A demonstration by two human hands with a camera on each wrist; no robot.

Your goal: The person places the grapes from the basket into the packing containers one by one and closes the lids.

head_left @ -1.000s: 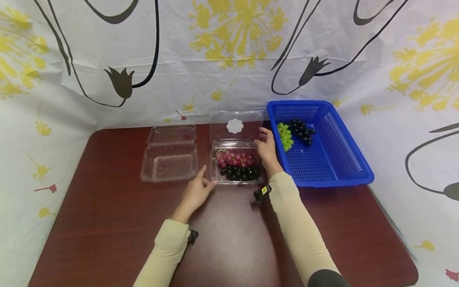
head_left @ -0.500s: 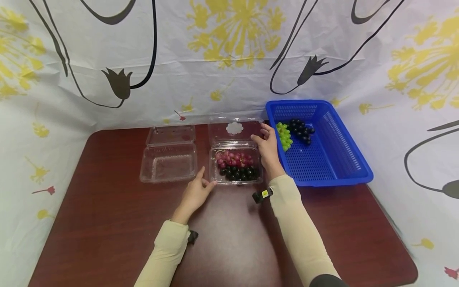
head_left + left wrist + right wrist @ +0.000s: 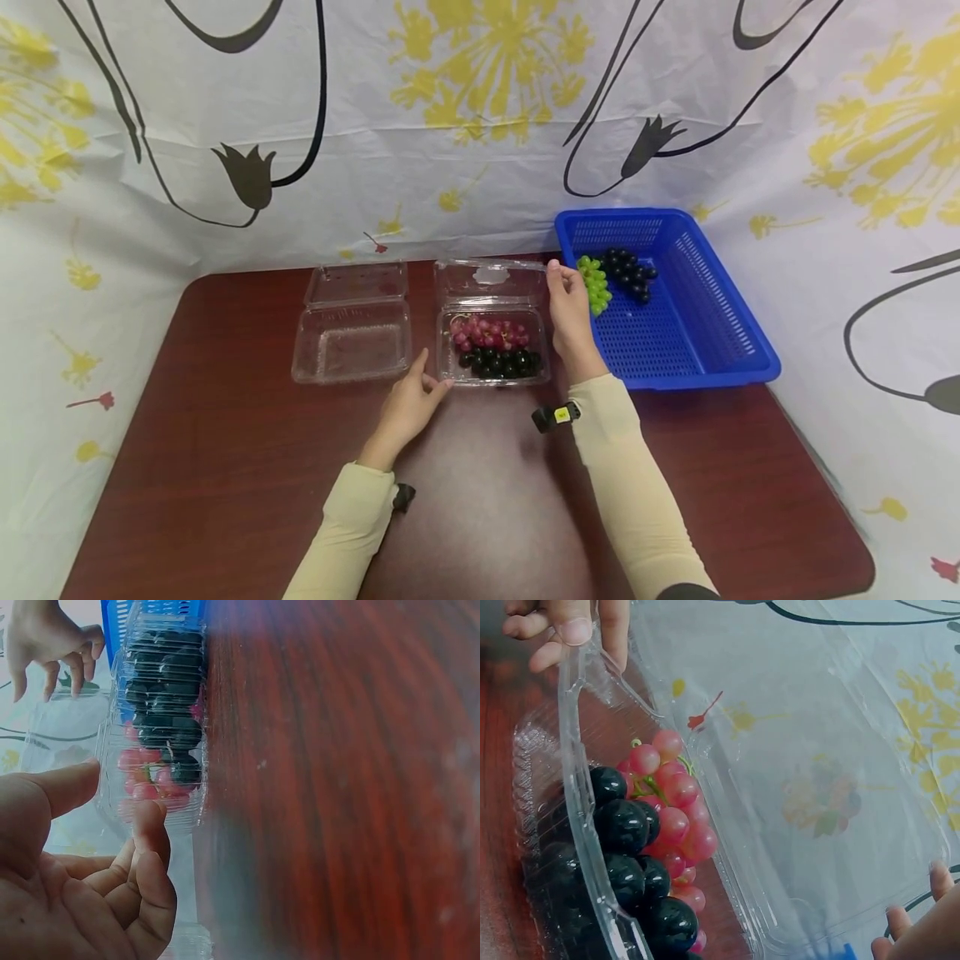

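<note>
A clear plastic clamshell container (image 3: 495,381) holds red grapes (image 3: 487,332) and dark grapes (image 3: 501,363). Its raised lid (image 3: 491,288), with a pale flower-shaped label, stands at the back. My left hand (image 3: 408,406) grips the front left corner of the base, thumb at the rim and fingers below, as the left wrist view (image 3: 82,885) shows from close by. At the lid's right edge, the curled fingers of my right hand (image 3: 568,310) hold the corner. Only those fingertips (image 3: 939,877) and part of that hand show in the right wrist view.
A second clear clamshell (image 3: 352,346) lies open to the left. Close on the right stands a blue plastic basket (image 3: 697,333) with green grapes (image 3: 594,285) and black grapes (image 3: 630,273) inside. A patterned white cloth (image 3: 360,167) hangs behind the table (image 3: 225,467).
The container's lid has tipped forward and lower. My right hand has shifted slightly right at its edge, its fingers now more curled. My left hand stays at the front left corner.
</note>
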